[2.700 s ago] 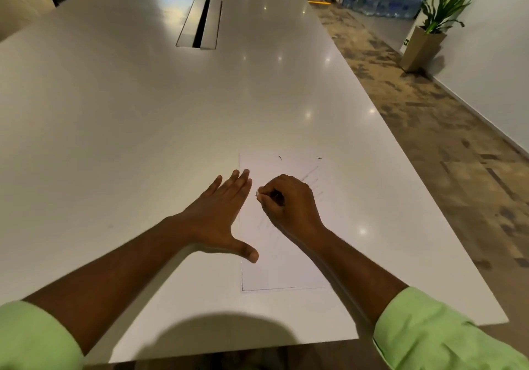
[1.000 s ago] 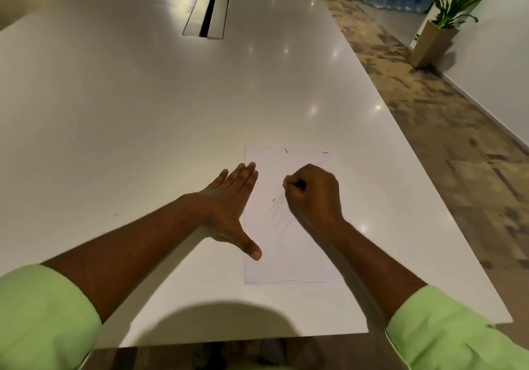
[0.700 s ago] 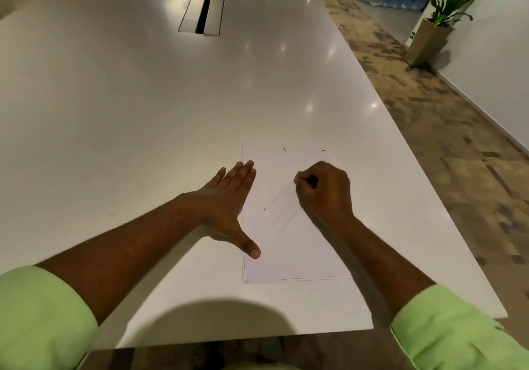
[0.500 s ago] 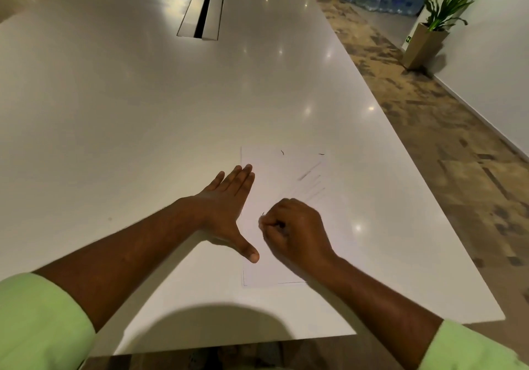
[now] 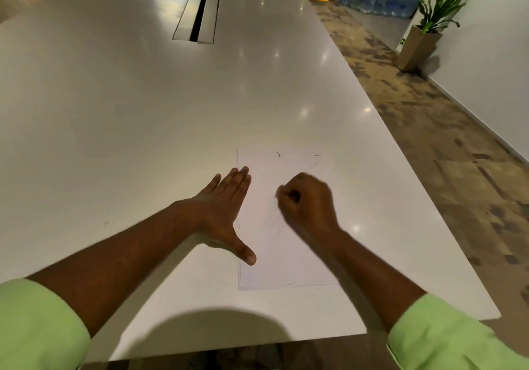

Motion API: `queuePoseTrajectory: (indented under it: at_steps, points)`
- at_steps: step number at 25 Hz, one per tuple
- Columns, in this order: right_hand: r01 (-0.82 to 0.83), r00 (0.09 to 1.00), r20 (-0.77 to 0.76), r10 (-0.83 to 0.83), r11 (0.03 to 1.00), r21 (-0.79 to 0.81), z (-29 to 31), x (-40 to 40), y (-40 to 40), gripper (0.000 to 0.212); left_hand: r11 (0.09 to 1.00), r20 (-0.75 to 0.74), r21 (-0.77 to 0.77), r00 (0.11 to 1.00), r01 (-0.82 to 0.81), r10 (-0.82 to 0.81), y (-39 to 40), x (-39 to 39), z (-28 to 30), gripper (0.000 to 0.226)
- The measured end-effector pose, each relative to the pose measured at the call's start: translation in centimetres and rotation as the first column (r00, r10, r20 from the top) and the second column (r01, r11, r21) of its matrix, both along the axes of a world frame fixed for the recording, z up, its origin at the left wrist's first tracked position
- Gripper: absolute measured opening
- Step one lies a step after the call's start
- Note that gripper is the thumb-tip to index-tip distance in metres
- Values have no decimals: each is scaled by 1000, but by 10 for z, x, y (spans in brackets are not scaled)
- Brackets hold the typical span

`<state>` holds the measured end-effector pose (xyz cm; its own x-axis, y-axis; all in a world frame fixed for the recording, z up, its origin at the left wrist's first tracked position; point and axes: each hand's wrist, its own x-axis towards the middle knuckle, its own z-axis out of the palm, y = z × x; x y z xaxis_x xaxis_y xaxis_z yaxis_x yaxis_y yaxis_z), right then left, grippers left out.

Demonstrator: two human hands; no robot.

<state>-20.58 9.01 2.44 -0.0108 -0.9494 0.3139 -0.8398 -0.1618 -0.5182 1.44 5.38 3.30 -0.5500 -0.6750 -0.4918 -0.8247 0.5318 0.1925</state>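
Right hand (image 5: 307, 203) swung from near-left back to the middle of the paper (image 5: 286, 260), lying at the near-right corner of the table (image 5: 143, 111), fist clenched on a hidden small tool; left hand (image 5: 221, 212) flat, pinning its left edge; mid-stroke, next pass needs that hold kept.

I see a white sheet (image 5: 286, 258) with faint grey strokes and two small dark marks. It lies on a glossy off-white table (image 5: 128, 117). The sleeves (image 5: 37, 329) are light green. The floor (image 5: 458, 175) has a mottled brown and beige pattern. The plant (image 5: 438, 3) is green, and its pot (image 5: 419, 50) is tan.
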Motion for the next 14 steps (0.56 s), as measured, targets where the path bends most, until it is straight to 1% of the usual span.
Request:
queuePoseTrajectory:
  at_steps: [1,2,3,4,5,6,7,8,9,10,11,12,13,14]
  points:
    - [122,992,12,-122,992,-6,6,-12,-17,18,1000,-1,-1,1000,-3,3,0,0,0,172]
    - [167,985,37,-167,986,1,10,-17,-23,17,1000,-1,-3,1000,-3,3,0,0,0,172]
    - [142,989,36,-142,990,14,12,-8,-16,16,1000,0,-2,1000,-2,2,0,0,0,172]
    - [53,998,28,-54,998,32,9,7,1,15,1000,1,0,1000,0,0,0,0,-1,172]
    - [-79,997,10,78,995,57,4,25,24,17,1000,-2,0,1000,1,-1,1,1,-2,172]
    - [-173,985,-2,174,982,77,0,32,40,18,1000,-5,-3,1000,2,-2,0,1,-3,172]
    - [-200,980,-9,201,976,84,3,29,40,18,1000,-7,-5,1000,2,-2,0,2,-4,172]
    - [-135,991,9,135,989,64,3,18,25,17,1000,-7,-4,1000,1,-1,0,1,-3,173]
    - [3,1000,26,-4,999,34,3,2,3,17,1000,-8,-3,1000,0,0,0,1,-3,173]
    - [134,991,20,-134,991,19,7,-14,-16,16,1000,-9,-3,1000,-1,1,-1,1,-2,173]
    - [217,976,23,-217,976,10,11,-25,-27,16,1000,-9,-3,1000,-2,2,0,1,-2,172]
    - [239,970,38,-239,971,9,11,-26,-28,17,1000,-9,-3,1000,-2,2,0,1,-2,172]
    - [203,978,40,-204,979,20,12,-14,-16,18,1000,-8,-3,1000,-1,1,0,1,-2,173]
    - [106,993,43,-108,994,39,8,3,3,19,1000,-6,-2,1000,0,0,0,1,-2,173]
